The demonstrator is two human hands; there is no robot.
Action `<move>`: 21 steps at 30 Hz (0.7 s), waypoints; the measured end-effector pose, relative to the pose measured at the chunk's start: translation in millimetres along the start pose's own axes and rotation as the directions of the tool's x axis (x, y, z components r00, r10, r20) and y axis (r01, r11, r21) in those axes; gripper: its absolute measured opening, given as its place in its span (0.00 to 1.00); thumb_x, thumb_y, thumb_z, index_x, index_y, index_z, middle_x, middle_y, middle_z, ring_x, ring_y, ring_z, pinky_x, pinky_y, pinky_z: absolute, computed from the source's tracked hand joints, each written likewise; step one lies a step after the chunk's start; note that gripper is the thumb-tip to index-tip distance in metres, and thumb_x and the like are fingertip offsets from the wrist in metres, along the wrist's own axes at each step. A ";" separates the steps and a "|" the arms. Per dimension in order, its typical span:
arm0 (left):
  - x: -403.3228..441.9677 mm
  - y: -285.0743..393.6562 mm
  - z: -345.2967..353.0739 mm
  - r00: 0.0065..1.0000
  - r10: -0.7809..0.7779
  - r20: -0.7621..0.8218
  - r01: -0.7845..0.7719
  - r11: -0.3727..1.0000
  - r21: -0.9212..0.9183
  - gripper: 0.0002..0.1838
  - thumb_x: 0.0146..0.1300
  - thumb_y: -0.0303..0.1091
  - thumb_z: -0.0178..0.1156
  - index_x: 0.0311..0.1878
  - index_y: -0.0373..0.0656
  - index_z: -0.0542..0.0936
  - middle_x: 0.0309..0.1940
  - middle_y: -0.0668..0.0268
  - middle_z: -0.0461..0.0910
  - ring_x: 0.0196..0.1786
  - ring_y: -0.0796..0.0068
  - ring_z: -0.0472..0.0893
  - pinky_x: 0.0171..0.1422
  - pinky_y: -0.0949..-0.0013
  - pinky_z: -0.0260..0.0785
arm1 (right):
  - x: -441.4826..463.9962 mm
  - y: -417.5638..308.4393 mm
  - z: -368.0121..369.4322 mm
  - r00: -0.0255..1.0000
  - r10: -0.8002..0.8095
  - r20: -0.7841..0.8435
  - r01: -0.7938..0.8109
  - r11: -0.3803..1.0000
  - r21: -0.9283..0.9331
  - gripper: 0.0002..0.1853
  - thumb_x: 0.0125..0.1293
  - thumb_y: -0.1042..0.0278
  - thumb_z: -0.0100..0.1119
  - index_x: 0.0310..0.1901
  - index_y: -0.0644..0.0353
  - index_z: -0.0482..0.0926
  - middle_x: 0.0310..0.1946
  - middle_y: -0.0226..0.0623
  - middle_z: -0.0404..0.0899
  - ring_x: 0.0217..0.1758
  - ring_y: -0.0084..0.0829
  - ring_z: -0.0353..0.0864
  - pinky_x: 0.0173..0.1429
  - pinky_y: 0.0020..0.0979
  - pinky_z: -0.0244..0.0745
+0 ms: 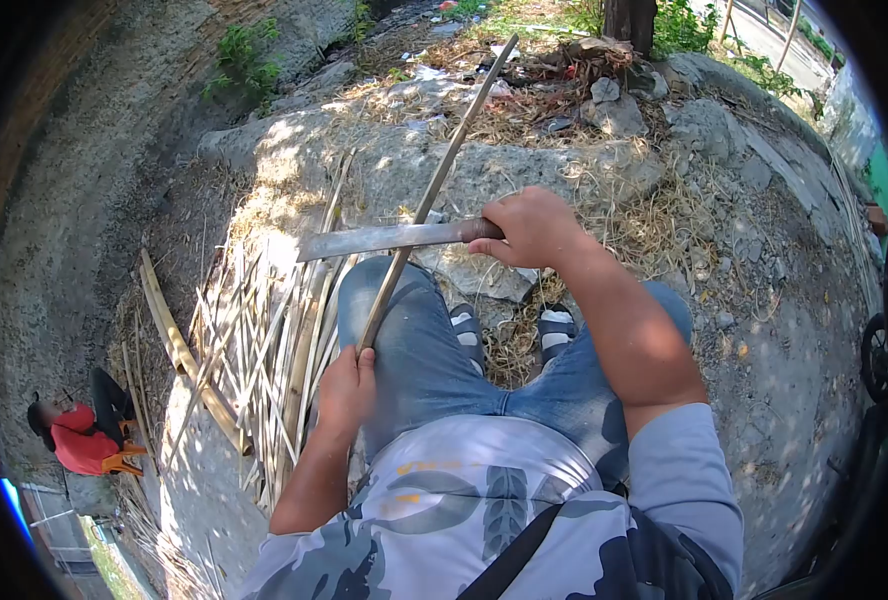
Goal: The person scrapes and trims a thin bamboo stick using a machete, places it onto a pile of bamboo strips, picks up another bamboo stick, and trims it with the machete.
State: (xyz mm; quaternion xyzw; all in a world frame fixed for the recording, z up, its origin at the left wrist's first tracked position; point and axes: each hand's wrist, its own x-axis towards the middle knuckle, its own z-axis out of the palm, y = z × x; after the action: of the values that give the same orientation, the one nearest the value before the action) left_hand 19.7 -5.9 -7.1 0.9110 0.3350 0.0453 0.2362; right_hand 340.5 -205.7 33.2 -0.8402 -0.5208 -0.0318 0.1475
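Note:
My left hand [346, 392] is closed on the lower end of a long, thin bamboo strip [454, 150], which slants up and to the right over my left thigh. My right hand [532, 230] grips the dark handle of a large machete [379, 239]. Its broad blade points left and crosses the strip above my knee. Shavings or dry straw lie on the ground between my feet.
Many split bamboo strips [264, 350] are piled left of my leg, beside thicker curved bamboo pieces [179, 345]. A person in red [76, 440] sits on an orange chair at the far left. Ahead are rocks [619, 115], dry grass and a tree trunk [628, 22].

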 end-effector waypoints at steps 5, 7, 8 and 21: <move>1.4 -3.5 2.0 1.000 0.023 -0.006 -0.023 1.000 0.003 0.20 0.80 0.47 0.53 0.44 0.38 0.78 0.32 0.43 0.82 0.38 0.35 0.81 0.43 0.42 0.70 | -0.7 16.7 1.4 0.994 0.106 -0.022 -0.105 0.994 0.039 0.32 0.67 0.27 0.60 0.38 0.56 0.81 0.30 0.43 0.85 0.39 0.52 0.87 0.45 0.51 0.80; 1.9 -6.7 4.9 0.998 0.056 -0.032 -0.058 0.997 -0.043 0.20 0.80 0.48 0.53 0.43 0.37 0.78 0.32 0.43 0.82 0.38 0.35 0.81 0.43 0.41 0.69 | -2.6 29.3 2.7 0.978 0.199 -0.068 -0.195 0.979 0.063 0.32 0.68 0.27 0.59 0.38 0.57 0.81 0.29 0.43 0.85 0.39 0.53 0.87 0.45 0.51 0.80; 2.3 -6.8 4.6 0.998 0.056 -0.025 -0.057 0.997 -0.043 0.20 0.80 0.47 0.53 0.43 0.37 0.78 0.31 0.43 0.82 0.38 0.35 0.81 0.42 0.41 0.69 | -3.4 35.7 1.8 0.965 0.257 -0.044 -0.254 0.965 0.072 0.32 0.69 0.27 0.58 0.39 0.57 0.82 0.31 0.45 0.86 0.40 0.53 0.87 0.46 0.51 0.80; 1.1 -6.8 7.0 0.996 0.068 -0.059 -0.073 0.993 -0.091 0.19 0.80 0.46 0.53 0.42 0.36 0.78 0.28 0.45 0.81 0.34 0.38 0.80 0.39 0.44 0.68 | -1.9 15.9 3.6 0.991 0.130 -0.040 -0.128 0.991 0.042 0.30 0.70 0.29 0.58 0.39 0.54 0.83 0.33 0.44 0.87 0.41 0.52 0.88 0.46 0.52 0.80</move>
State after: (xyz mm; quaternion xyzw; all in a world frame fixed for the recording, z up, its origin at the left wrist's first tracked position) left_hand 18.2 -3.4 -16.5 0.9086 0.3066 0.0947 0.2673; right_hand 353.3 -212.9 26.0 -0.8683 -0.4625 -0.0300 0.1769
